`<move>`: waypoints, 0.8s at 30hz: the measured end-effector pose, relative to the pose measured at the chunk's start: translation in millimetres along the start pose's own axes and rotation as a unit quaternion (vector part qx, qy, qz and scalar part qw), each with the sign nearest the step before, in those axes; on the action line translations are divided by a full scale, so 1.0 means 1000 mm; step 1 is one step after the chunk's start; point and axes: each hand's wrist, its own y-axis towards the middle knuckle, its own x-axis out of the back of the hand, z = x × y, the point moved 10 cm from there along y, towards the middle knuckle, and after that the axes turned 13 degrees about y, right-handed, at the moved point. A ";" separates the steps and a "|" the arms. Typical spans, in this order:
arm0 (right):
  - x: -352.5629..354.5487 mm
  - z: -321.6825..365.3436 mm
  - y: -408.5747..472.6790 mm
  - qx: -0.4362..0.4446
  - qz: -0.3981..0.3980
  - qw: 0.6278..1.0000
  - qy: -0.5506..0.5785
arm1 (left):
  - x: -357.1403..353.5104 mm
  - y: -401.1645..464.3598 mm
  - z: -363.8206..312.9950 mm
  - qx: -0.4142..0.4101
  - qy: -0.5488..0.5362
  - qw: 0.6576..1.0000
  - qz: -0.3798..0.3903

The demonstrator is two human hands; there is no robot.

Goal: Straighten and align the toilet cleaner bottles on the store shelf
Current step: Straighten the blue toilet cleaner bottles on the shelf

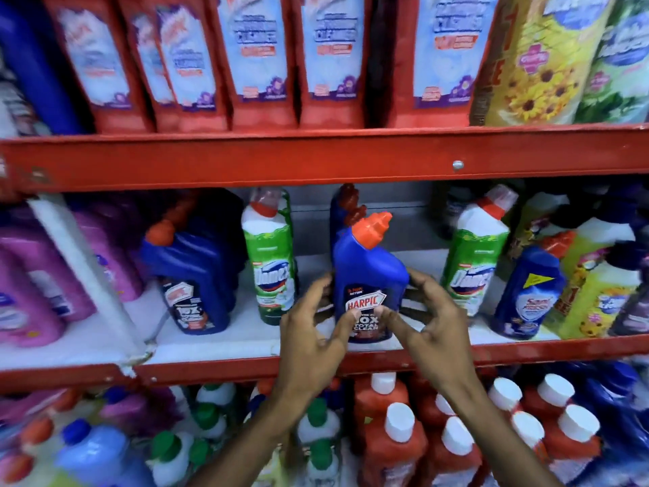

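Item: blue Harpic bottle [368, 275], red angled cap, standing upright near the front of the middle shelf [246, 342], label facing out
Left hand [312, 332]: at the bottle's lower left side, fingers [346, 325] spread and curled, thumb tip touching the label; not clamped
Right hand [432, 318]: at the lower right side, fingers apart, forefinger tip on the label, the rest arched just off the body; whether they touch the far side cannot be told
Neighbours left: green Domex bottle [272, 261] just beside, upright; further left a blue Harpic pack [191, 275], leaning and turned off square
Neighbours right: second green Domex bottle [474, 261], tilted; blue Sani Fresh bottle [526, 290], leaning right
Behind: another blue bottle [342, 212] of the same kind, in line, mostly hidden
Handling, judged: rigid plastic, likely full and fairly heavy, with a glossy, somewhat slick skin; narrow base and offset neck make it tippy
Hold, judged: both flat sides low on the body, below the shoulder, not by the cap
Edges: red shelf lip [526, 349] close in front of the base; red upper shelf rail [246, 159] well above the cap
Open room: bare white shelf on both sides and behind; enough to turn or slide without striking neighbours
Risk, judged: pulling forward could carry the base over the lip onto the bottles below
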 end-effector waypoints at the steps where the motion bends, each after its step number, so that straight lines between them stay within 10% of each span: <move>1: -0.014 0.004 -0.001 0.003 0.004 1.000 0.003 | 0.014 0.000 0.004 0.000 0.004 1.000 -0.009; 24: -0.271 0.017 -0.028 0.038 0.103 0.993 -0.039 | 0.205 -0.005 0.143 0.074 0.128 0.985 -0.087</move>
